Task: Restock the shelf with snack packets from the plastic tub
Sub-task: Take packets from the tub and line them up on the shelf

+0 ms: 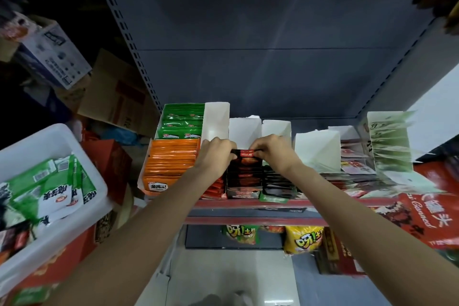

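On the shelf (248,204), both hands' grip hides the packet (246,154) corners.

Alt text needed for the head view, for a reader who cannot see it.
Both hands, left hand and right hand, pinch a red-and-black snack packet over a row of dark packets on the grey metal shelf. A white plastic tub of green packets sits at left.

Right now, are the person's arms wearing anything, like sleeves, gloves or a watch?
No. Both arms are bare as far as the picture shows: no sleeves reach into view. The left hand and the right hand have no gloves, and no watch, bracelet or ring shows on the wrists or the parts of the fingers in view.
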